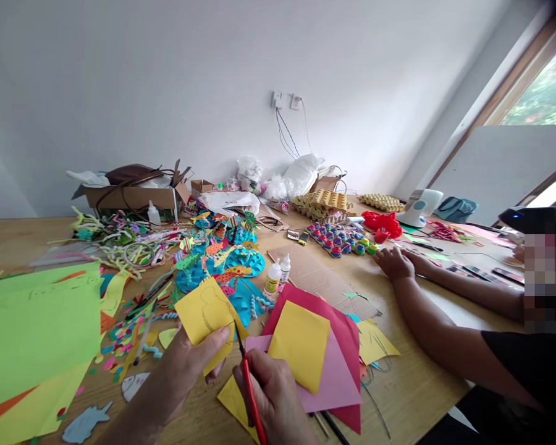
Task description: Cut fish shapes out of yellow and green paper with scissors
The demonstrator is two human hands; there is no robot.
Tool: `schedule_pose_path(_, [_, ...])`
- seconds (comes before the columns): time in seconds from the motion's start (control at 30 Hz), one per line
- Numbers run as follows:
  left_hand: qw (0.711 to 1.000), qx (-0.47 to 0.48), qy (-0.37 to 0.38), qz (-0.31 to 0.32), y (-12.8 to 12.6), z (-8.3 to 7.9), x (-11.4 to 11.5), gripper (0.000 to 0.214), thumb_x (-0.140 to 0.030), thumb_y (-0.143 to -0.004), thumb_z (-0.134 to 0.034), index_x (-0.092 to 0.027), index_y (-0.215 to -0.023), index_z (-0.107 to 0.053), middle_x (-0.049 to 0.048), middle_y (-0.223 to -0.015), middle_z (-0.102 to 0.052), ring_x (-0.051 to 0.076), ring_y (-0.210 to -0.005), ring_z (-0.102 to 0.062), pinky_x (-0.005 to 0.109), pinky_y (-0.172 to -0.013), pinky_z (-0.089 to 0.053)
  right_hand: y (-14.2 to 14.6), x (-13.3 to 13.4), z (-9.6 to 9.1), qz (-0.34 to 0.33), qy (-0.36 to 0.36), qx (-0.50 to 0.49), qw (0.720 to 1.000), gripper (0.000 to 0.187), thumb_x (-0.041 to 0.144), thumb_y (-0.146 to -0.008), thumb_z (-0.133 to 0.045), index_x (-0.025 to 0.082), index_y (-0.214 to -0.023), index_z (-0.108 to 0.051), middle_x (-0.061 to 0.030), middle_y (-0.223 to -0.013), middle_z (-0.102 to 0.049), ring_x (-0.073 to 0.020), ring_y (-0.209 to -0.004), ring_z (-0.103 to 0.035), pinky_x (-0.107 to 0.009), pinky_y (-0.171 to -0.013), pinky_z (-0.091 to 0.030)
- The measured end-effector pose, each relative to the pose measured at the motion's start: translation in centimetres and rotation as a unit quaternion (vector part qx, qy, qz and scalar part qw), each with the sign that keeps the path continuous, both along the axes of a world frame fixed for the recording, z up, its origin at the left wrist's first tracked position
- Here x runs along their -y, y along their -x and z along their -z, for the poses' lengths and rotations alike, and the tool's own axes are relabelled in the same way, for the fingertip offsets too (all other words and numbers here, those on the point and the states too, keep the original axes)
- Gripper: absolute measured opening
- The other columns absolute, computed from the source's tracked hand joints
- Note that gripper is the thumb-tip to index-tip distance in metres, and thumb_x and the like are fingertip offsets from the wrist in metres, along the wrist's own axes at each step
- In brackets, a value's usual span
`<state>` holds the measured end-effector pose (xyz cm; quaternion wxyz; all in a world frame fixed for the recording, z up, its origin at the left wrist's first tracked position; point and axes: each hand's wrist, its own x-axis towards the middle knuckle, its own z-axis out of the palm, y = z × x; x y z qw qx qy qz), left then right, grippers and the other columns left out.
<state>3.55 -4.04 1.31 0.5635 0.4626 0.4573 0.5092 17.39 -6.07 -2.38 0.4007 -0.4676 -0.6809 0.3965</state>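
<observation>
My left hand grips a piece of yellow paper with a pencil outline drawn on it, thumb on top. In my right hand is a pair of red-handled scissors, its dark blades at the right edge of that paper, by the drawn line. Whether the blades are parted I cannot tell. Beside my right hand a folded yellow paper lies on pink paper and red paper. Another yellow piece sits partly under my right hand.
Green paper sheets cover the left side. Decorated paper fish, pipe cleaners and glue bottles stand beyond my hands. Egg cartons are farther back. At the right, another person's forearms rest on the table.
</observation>
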Motion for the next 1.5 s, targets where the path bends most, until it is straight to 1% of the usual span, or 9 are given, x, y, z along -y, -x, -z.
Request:
schedule_pose_path(0.27, [0.999,-0.012,-0.002,-0.045,-0.2,-0.1,-0.1,0.026,-0.037,-0.070,-0.068,-0.019,-0.086,-0.059,-0.0016,-0.063,-0.059,0.011,-0.044,-0.046,0.020,-0.037,-0.038,0.1,0.0,0.2,0.003,0.023,-0.010,1.000,0.033,0.039,-0.086,-0.043,0.020,-0.059,-0.034,0.0050,-0.052,-0.034,-0.0089,-0.047,-0.033,-0.020,-0.044,-0.026])
schedule_pose_path(0.47, [0.999,0.018,0.009,-0.032,-0.4,-0.5,0.1,0.020,-0.034,-0.070,-0.068,-0.019,-0.079,-0.060,-0.0031,-0.058,-0.055,0.010,-0.043,-0.043,0.019,-0.038,-0.037,0.3,0.1,0.3,-0.001,0.036,-0.046,0.998,0.031,0.035,-0.086,-0.046,0.021,-0.060,-0.036,0.0057,-0.051,-0.034,-0.0084,-0.044,-0.036,-0.018,-0.042,-0.029])
schedule_pose_path(0.77, [0.999,0.032,0.013,-0.019,-0.4,-0.4,0.1,0.020,-0.036,-0.069,-0.069,-0.019,-0.074,-0.060,-0.0049,-0.053,-0.051,0.009,-0.042,-0.041,0.019,-0.037,-0.035,-0.1,-0.1,0.5,0.006,-0.010,0.005,1.000,0.034,0.037,-0.087,-0.042,0.020,-0.059,-0.033,0.0049,-0.054,-0.033,-0.0088,-0.050,-0.031,-0.021,-0.045,-0.024])
schedule_pose_path(0.83, [0.999,0.023,0.018,-0.017,-0.1,-0.3,0.0,0.020,-0.036,-0.069,-0.069,-0.019,-0.076,-0.062,-0.0038,-0.056,-0.055,0.010,-0.043,-0.043,0.019,-0.037,-0.036,-0.2,-0.1,0.5,0.009,-0.014,0.013,1.000,0.034,0.036,-0.087,-0.043,0.020,-0.059,-0.033,0.0052,-0.054,-0.032,-0.0088,-0.050,-0.030,-0.021,-0.046,-0.023])
schedule_pose_path(0.9, [1.000,0.008,0.020,-0.012,0.3,-0.3,-0.2,0.023,-0.035,-0.069,-0.070,-0.020,-0.085,-0.064,-0.0005,-0.067,-0.063,0.014,-0.053,-0.054,0.021,-0.044,-0.044,-0.3,-0.1,0.5,0.013,-0.016,0.019,1.000,0.033,0.035,-0.086,-0.044,0.020,-0.059,-0.031,0.0055,-0.054,-0.031,-0.0087,-0.050,-0.029,-0.021,-0.046,-0.022])
schedule_pose_path(0.97, [1.000,-0.002,0.024,0.002,0.9,-0.4,-0.5,0.029,-0.035,-0.069,-0.072,-0.021,-0.094,-0.066,0.0030,-0.080,-0.070,0.019,-0.070,-0.062,0.027,-0.061,-0.052,-0.4,-0.1,0.3,0.012,-0.015,0.019,1.000,0.033,0.033,-0.085,-0.045,0.020,-0.059,-0.030,0.0056,-0.054,-0.031,-0.0087,-0.050,-0.029,-0.021,-0.046,-0.022])
schedule_pose_path(1.03, [0.999,0.004,0.032,0.023,1.3,-0.5,-0.7,0.034,-0.036,-0.069,-0.072,-0.022,-0.100,-0.066,0.0049,-0.089,-0.072,0.024,-0.083,-0.065,0.034,-0.077,-0.052,-0.3,-0.1,0.2,0.009,-0.009,0.017,1.000,0.032,0.032,-0.085,-0.045,0.020,-0.059,-0.029,0.0054,-0.054,-0.031,-0.0089,-0.051,-0.029,-0.020,-0.046,-0.022])
schedule_pose_path(1.07, [0.999,0.010,0.039,0.031,1.5,-0.6,-0.8,0.036,-0.037,-0.069,-0.072,-0.022,-0.102,-0.066,0.0053,-0.090,-0.073,0.025,-0.085,-0.065,0.036,-0.079,-0.052,-0.3,-0.1,0.1,0.008,-0.007,0.016,1.000,0.032,0.032,-0.084,-0.045,0.020,-0.058,-0.029,0.0053,-0.054,-0.031,-0.0090,-0.051,-0.030,-0.020,-0.046,-0.022])
schedule_pose_path(1.5, [0.999,-0.026,0.032,0.031,1.3,-0.5,-1.0,0.041,-0.037,-0.076,-0.064,-0.019,-0.112,-0.062,0.0064,-0.104,-0.071,0.029,-0.102,-0.061,0.036,-0.084,-0.048,-0.2,0.0,0.3,0.000,-0.002,-0.005,1.000,0.031,0.029,-0.084,-0.046,0.020,-0.059,-0.031,0.0063,-0.053,-0.030,-0.0080,-0.049,-0.028,-0.019,-0.044,-0.022])
